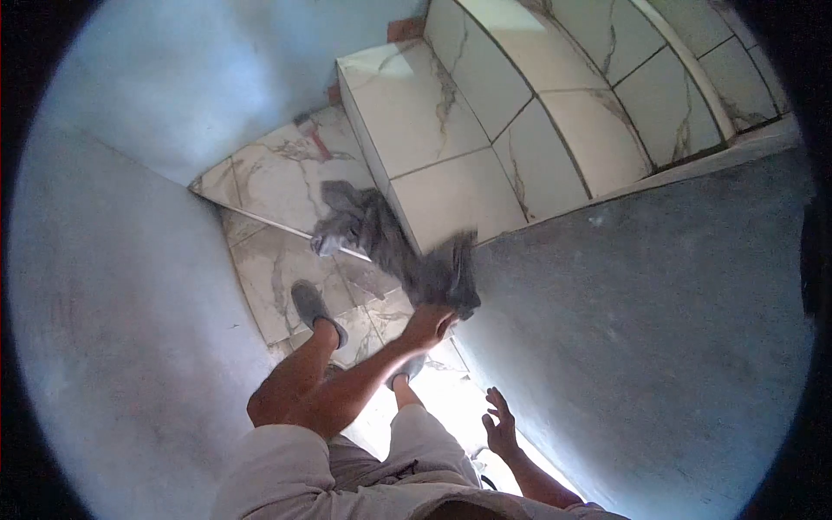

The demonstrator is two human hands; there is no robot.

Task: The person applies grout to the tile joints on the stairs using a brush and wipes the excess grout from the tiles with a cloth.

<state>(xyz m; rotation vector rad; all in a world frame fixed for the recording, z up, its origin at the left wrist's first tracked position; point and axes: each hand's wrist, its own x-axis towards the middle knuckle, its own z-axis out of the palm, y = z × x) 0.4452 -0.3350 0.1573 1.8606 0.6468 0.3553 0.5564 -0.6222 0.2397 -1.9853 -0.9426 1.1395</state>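
Note:
My left hand (431,328) is closed on a dark grey cloth (442,273), whose near end is blurred by motion. The cloth runs forward against the lowest tiled step and spreads onto the floor. A thin white stick (269,223) lies across the floor tiles, and part of it is hidden at the cloth. My right hand (500,425) is at my side near the right wall, fingers apart and holding nothing.
Marble-patterned tiled steps (438,108) rise to the upper right. A red-handled tool (319,143) lies on the far floor. Bluish-grey walls (130,286) enclose both sides. My feet wear grey slippers (308,303). Bright light falls on the floor behind me.

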